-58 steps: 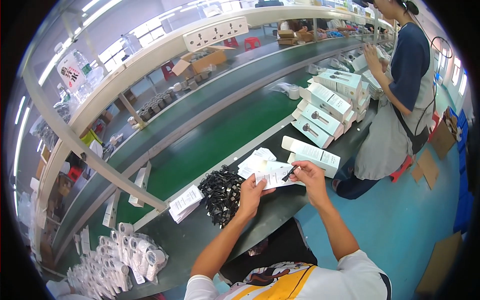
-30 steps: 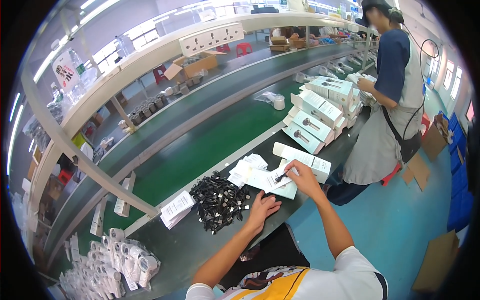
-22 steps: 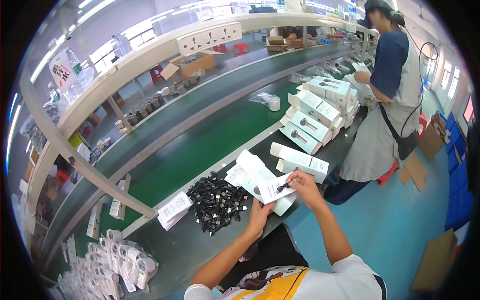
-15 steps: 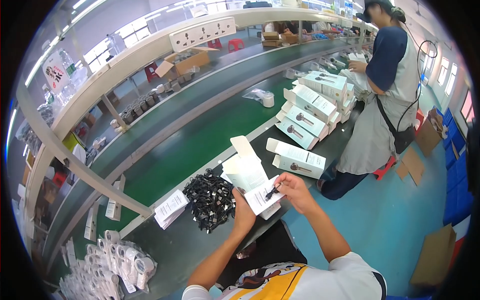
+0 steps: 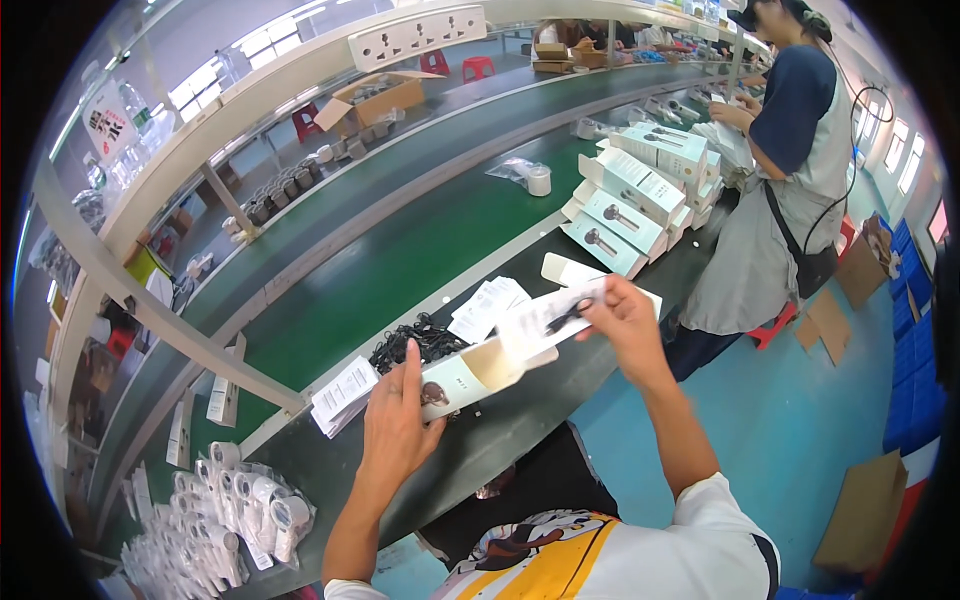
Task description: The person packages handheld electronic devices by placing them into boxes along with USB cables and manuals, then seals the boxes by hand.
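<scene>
My left hand grips a pale green cardboard box, held tilted with its open end toward the right. In my right hand are a white printed leaflet and a short black cable, pinched together at the box's open end. Whether the leaflet's lower edge is inside the box I cannot tell. Behind the box lies a heap of black cables, partly covered by it. White leaflets lie beyond, and another stack of leaflets sits left of my left hand. My right hand partly hides another box.
Packaged boxes are piled at the back right, beside a co-worker. Bagged white handheld devices lie at the near left. A green conveyor belt runs beyond the bench, under a metal frame with a socket strip.
The box has swung down from upright to lying tilted, in my left hand, which moved left. My right hand rose slightly up and right with the leaflet and cable. White leaflets behind came into view.
</scene>
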Available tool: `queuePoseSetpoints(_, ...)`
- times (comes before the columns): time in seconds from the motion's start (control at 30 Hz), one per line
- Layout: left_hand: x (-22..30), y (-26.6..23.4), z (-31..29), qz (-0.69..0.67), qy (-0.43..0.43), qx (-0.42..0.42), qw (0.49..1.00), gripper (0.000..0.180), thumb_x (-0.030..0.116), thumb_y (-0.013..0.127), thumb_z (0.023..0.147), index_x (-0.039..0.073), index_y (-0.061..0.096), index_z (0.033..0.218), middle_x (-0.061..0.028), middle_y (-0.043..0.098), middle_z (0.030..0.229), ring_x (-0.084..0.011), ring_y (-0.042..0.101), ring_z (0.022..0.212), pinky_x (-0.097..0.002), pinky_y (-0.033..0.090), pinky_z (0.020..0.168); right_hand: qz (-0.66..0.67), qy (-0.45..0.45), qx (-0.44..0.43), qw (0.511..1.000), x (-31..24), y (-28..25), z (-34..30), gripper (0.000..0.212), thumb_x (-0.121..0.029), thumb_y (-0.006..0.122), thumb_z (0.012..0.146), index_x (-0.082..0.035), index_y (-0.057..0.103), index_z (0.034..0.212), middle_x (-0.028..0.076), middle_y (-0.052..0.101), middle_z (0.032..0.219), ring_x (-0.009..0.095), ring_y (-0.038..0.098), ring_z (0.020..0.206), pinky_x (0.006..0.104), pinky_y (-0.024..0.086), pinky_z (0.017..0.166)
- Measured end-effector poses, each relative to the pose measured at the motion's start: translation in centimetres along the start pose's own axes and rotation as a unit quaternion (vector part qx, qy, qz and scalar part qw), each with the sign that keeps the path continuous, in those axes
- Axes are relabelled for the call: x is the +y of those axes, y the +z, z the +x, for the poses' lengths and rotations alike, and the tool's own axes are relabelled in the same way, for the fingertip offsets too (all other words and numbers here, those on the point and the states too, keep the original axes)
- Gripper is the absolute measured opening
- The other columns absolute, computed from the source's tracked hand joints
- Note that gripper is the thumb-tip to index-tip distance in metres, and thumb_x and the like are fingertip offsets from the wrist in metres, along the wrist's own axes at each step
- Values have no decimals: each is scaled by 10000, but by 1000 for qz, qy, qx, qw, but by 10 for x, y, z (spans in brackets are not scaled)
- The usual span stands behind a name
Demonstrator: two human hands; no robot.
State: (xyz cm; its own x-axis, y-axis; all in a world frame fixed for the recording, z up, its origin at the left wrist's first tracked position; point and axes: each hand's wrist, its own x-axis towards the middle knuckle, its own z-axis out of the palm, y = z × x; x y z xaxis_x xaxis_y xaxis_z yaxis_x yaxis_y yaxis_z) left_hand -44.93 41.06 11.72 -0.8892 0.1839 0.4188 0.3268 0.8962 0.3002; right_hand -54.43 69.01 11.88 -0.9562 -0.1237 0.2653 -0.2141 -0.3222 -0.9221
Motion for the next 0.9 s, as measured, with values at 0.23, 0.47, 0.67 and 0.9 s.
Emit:
queuePoseSetpoints(0.23,-7,-16,-11,80,13,-25,996,959,47,749,594,-26,244,1406,-198,493,1162,-357,508,1030,-425,411,895,-248,-33,-53,967,20,25,4,95,-41,593,848,10,607,927,38,645,821,74,570,705,221,481,641)
queuePoseSetpoints(0.47,-8,-19,-15,99,28,-24,994,937,31,745,580,-25,279,1391,-185,499,1157,-342,508,1023,-423,403,894,-303,-103,-144,937,25,51,-3,146,-44,595,828,3,629,961,58,656,835,94,589,715,238,471,664)
queuePoseSetpoints(0.67,-25,-19,-26,95,18,12,995,936,24,742,563,-11,302,1387,-181,502,1155,-340,509,1020,-431,405,885,-248,-33,-122,961,31,47,-5,172,-40,586,815,-7,646,974,94,658,836,140,625,728,251,474,640)
queuePoseSetpoints(0.9,-19,-18,-25,62,47,-11,997,902,18,737,559,-6,341,1369,-163,500,1162,-337,506,1031,-434,402,886,-331,-145,-189,913,39,65,-5,195,-37,583,822,-29,653,1003,87,677,844,148,636,702,251,483,614)
